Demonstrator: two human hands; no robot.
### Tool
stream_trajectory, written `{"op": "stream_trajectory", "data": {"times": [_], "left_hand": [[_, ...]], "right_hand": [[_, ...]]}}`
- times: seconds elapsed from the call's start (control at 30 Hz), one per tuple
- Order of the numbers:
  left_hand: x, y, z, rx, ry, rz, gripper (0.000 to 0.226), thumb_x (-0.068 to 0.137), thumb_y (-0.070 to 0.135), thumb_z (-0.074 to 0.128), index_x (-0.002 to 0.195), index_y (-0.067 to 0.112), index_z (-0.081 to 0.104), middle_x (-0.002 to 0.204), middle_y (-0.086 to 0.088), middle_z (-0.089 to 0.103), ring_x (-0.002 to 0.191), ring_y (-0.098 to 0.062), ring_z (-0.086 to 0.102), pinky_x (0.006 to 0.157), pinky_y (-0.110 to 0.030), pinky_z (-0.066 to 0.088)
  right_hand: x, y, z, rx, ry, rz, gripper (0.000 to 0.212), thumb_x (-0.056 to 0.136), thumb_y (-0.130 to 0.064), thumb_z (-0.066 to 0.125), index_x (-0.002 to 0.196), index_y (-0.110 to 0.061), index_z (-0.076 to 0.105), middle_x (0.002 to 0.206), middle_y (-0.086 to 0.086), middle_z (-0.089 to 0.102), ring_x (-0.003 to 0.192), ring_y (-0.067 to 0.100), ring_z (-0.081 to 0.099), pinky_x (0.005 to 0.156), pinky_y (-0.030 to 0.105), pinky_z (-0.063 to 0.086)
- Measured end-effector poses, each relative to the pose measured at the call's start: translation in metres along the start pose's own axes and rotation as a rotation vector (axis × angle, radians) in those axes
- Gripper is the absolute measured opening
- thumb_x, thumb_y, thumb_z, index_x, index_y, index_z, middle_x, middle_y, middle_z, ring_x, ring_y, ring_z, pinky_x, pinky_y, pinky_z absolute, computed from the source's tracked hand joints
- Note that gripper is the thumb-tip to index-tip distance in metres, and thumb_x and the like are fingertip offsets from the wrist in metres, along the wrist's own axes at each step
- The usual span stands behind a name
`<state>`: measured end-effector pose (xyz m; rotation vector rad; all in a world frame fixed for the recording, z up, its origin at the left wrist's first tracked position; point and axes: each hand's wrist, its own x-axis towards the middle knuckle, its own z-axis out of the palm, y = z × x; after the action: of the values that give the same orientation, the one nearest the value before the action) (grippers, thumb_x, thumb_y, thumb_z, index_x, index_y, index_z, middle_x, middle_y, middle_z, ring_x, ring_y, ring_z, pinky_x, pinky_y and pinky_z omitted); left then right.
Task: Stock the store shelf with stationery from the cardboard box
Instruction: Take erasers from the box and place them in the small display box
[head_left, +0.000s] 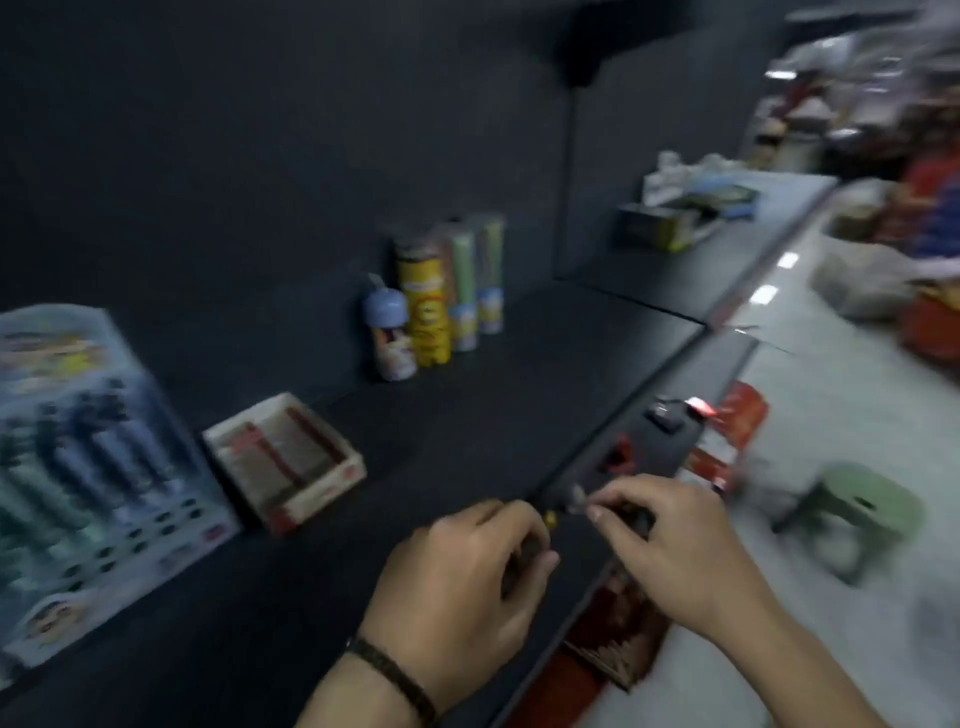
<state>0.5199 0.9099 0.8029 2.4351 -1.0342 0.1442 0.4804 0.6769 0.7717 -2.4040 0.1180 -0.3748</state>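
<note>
Left hand (457, 577): fingers curled round dark stationery (531, 548) above the shelf (467, 415) front edge; right hand (670, 540): fingertips pinching more of it; hazard: a split two-handed hold may let pieces slip past the edge toward the cardboard box (613, 654) below.

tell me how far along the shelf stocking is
Done: a pen display, an open tray of pencil-like sticks and a row of tubes already sit on the dark shelf. In hand: the left hand and right hand both grip small dark items at the shelf's front edge, too blurred to identify. Left: most of the shelf is bare, and a red box below appears to hold more stock.
</note>
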Motion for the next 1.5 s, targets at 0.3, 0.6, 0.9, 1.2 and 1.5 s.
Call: {"op": "stream_trajectory", "data": {"times": [0.3,0.6,0.9,1.2,1.5], "left_hand": [[0.054,0.187,0.187,0.066,-0.579,0.365,0.021,0.1,0.054,0.051,0.11,0.037,0.055,0.111,0.011,0.064,0.103,-0.02,0.063,0.085,-0.04,0.055],[0.054,0.367,0.422,0.195,-1.008,0.452,0.027,0.1,0.059,0.05,0.115,0.039,0.06,0.112,0.009,0.064,0.107,-0.018,0.063,0.089,-0.037,0.053],[0.067,0.436,0.659,0.197,-1.369,0.384,0.023,0.102,0.049,0.052,0.112,0.032,0.063,0.114,0.006,0.063,0.103,-0.018,0.06,0.089,-0.034,0.053],[0.079,0.423,0.918,0.162,-1.48,0.248,0.017,0.102,0.03,0.054,0.117,0.026,0.062,0.117,0.006,0.065,0.104,-0.016,0.062,0.09,-0.031,0.053],[0.027,0.391,1.139,0.031,-1.424,-0.006,0.033,0.097,0.028,0.066,0.126,0.041,0.057,0.127,0.008,0.053,0.107,-0.016,0.061,0.097,-0.036,0.055]], "right_hand": [[-0.201,0.198,-0.114,-0.119,-0.035,0.567,0.011,0.095,-0.037,0.071,0.098,-0.03,0.078,0.085,-0.012,0.073,0.079,0.002,0.065,0.077,0.022,0.053],[-0.414,0.396,-0.193,-0.014,-0.041,1.041,0.014,0.095,-0.035,0.07,0.1,-0.026,0.08,0.096,-0.003,0.078,0.089,0.012,0.071,0.082,0.033,0.059],[-0.504,0.604,-0.185,0.17,-0.035,1.351,0.025,0.099,-0.044,0.067,0.117,-0.027,0.072,0.104,-0.01,0.07,0.089,0.004,0.064,0.072,0.021,0.051],[-0.53,0.84,-0.091,0.306,-0.111,1.524,0.027,0.101,-0.038,0.066,0.124,-0.023,0.066,0.106,-0.005,0.066,0.089,0.007,0.062,0.069,0.018,0.047],[-0.549,1.081,0.057,0.273,-0.31,1.53,0.034,0.097,-0.021,0.071,0.13,-0.022,0.063,0.119,0.001,0.06,0.106,0.02,0.062,0.088,0.035,0.055]]}}
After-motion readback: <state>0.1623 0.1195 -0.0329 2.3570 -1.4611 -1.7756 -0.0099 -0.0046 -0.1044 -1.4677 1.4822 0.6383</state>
